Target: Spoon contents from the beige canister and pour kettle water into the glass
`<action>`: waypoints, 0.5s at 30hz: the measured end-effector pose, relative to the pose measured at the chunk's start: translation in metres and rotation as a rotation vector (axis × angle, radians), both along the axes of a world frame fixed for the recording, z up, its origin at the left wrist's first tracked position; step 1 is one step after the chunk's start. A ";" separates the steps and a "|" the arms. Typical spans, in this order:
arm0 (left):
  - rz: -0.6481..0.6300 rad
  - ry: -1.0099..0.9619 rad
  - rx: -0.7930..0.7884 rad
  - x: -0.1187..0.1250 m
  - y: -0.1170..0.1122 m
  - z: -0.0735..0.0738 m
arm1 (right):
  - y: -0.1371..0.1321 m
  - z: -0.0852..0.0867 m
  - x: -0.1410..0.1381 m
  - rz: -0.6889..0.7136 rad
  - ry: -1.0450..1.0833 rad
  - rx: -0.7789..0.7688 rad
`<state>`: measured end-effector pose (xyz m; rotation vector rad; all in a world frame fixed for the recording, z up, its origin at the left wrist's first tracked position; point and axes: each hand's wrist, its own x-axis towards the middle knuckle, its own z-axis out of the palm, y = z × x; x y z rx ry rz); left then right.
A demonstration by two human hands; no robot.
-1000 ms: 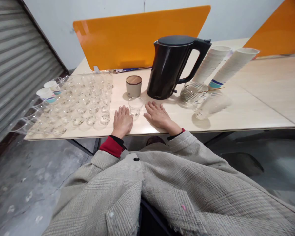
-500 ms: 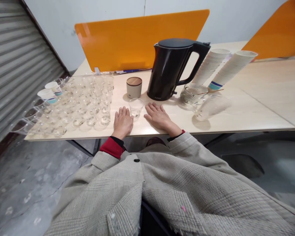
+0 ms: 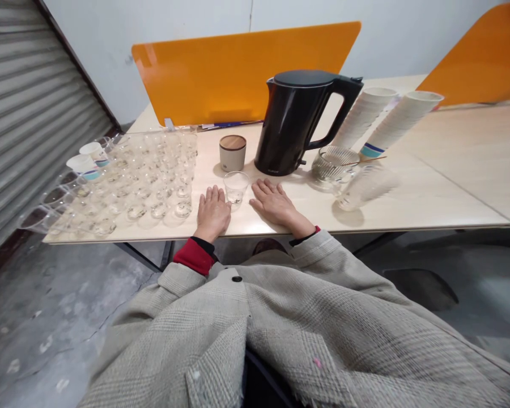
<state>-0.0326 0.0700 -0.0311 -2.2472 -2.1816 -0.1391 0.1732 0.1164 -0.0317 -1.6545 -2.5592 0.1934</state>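
My left hand lies flat on the pale wooden table, palm down and holding nothing. Also flat and empty, my right hand rests to its right with the fingers stretched out. Between them stands a clear plastic cup, upright, with a few small dark bits at its bottom; the left thumb is close beside it, and I cannot tell if they touch. Just behind the cup is a small grey canister with a wooden lid. A black electric kettle stands beyond my right hand, its handle to the right.
Many clear cups stand in rows on the left, with two white paper cups among them. On the right are a ribbed glass bowl, a lying stack of clear cups and tall paper cup stacks. An orange divider stands behind.
Both hands stay flat in the same places, and no object has moved. Only the camera view has shifted very slightly.
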 end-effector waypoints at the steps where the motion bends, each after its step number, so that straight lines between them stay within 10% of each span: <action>1: 0.000 -0.004 0.003 0.000 0.000 0.000 | 0.000 0.000 0.000 0.000 -0.002 -0.002; 15: 0.004 0.012 0.008 0.002 -0.001 0.002 | -0.001 0.004 -0.001 -0.007 0.005 -0.030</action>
